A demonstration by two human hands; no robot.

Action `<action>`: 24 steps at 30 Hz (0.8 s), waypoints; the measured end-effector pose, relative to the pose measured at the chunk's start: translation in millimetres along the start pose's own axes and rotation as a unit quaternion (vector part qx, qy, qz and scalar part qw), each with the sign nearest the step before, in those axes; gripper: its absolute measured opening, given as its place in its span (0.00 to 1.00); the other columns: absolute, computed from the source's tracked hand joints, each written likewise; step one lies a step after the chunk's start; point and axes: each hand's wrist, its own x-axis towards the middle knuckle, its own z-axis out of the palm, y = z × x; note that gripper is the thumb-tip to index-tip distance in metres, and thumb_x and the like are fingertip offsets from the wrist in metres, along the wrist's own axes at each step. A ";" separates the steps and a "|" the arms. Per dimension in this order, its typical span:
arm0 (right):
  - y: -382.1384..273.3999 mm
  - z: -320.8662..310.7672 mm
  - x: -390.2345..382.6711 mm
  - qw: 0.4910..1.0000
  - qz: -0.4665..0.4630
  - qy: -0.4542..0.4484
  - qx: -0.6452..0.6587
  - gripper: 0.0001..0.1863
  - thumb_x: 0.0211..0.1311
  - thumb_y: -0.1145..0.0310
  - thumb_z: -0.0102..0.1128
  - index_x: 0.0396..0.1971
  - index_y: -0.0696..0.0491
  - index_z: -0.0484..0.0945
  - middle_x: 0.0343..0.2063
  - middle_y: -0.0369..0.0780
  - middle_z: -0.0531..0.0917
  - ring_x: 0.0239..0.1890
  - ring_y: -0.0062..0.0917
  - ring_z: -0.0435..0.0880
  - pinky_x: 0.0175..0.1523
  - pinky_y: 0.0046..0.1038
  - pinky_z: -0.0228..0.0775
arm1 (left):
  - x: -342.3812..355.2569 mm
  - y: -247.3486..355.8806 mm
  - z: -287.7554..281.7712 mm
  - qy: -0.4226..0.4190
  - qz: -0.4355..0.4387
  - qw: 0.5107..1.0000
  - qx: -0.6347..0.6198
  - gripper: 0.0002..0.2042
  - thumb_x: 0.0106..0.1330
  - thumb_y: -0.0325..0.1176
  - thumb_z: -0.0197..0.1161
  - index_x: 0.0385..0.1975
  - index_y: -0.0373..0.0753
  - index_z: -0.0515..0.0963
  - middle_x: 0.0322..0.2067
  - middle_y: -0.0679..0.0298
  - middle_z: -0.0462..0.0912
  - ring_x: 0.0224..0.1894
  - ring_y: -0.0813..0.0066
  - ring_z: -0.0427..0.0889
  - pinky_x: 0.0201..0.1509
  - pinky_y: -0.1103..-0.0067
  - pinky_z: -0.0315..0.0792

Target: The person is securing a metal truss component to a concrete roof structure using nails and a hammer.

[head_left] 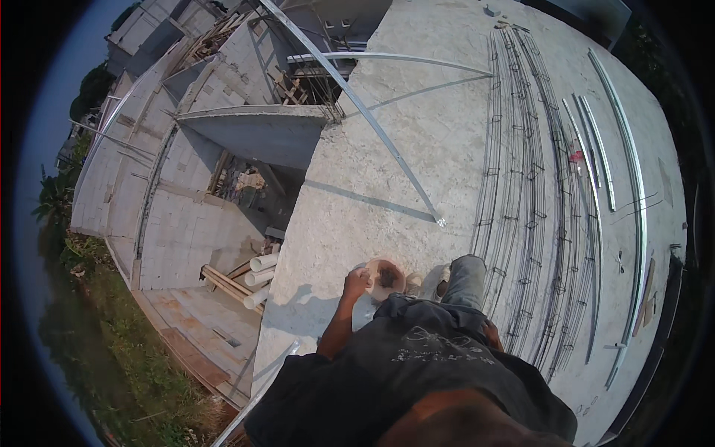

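The left hand (356,282) is gripping a round bowl (383,278) with closed fingers; the right hand (491,333) is resting by the hip, its fingers' state unclear, above the concrete roof (417,149).

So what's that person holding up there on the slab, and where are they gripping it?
The left hand grips the rim of a round, light-coloured bowl-like container. The right hand is mostly hidden; its hold cannot be told.

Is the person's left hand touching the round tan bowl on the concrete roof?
Touching. In the head view the left hand rests against the rim of the round tan bowl, with no gap showing between them.
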 end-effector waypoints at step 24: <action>-509.4 -180.6 457.2 0.942 -0.221 0.089 -0.238 0.25 0.52 0.67 0.64 0.52 0.58 0.75 0.27 0.47 0.84 0.32 0.37 0.84 0.40 0.36 0.75 | 287.4 205.5 150.6 0.012 -0.142 0.990 0.010 0.15 0.58 0.35 0.62 0.41 0.33 0.78 0.33 0.51 0.84 0.34 0.61 0.85 0.39 0.68 0.78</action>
